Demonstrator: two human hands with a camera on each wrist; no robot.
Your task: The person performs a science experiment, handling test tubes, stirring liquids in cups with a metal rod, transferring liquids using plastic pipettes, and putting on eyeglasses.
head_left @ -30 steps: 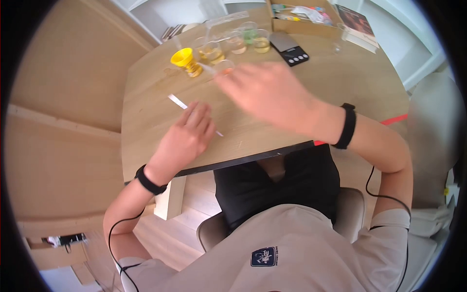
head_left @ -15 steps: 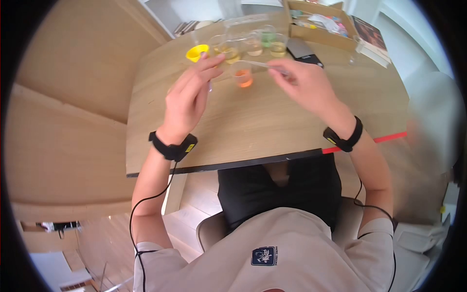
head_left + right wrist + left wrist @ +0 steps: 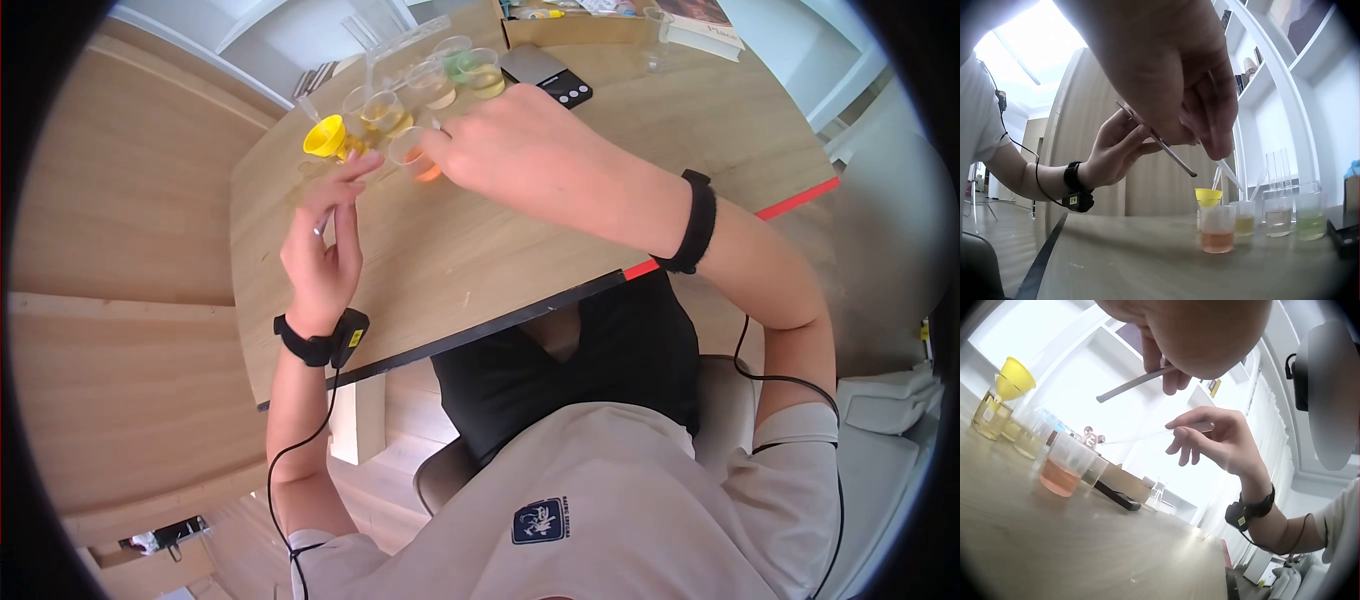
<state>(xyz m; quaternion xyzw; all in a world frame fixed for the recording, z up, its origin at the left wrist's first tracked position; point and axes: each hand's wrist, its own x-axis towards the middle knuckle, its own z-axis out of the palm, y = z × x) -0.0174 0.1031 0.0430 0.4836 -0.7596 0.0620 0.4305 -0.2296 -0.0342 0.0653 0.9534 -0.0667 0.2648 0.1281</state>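
Observation:
My left hand [image 3: 325,240] pinches a thin pale strip [image 3: 1132,386], which slants with a darker tip in the right wrist view. To its right, my right hand [image 3: 545,165] pinches a slender clear dropper [image 3: 1230,174] above the table. Beneath the hands stands a clear cup of orange liquid [image 3: 1060,476], upright. The right hand partly covers this cup in the head view. Behind are several clear cups, including one with green liquid [image 3: 1310,225] and one with yellow liquid [image 3: 486,82]. A yellow funnel [image 3: 325,136] sits on a bottle beyond the left fingertips.
A black scale [image 3: 548,75] lies behind the right hand. Farther back are a cardboard box [image 3: 570,30], a book [image 3: 700,38] and a clear glass vessel [image 3: 657,45]. A clear rack [image 3: 415,38] stands behind the cups. The table's dark front edge [image 3: 500,330] is near the lap.
The left hand has lifted from the tabletop, where the white strip lay, with the strip in its fingers. The right hand swung right, then came back toward the orange cup. The head view has shifted.

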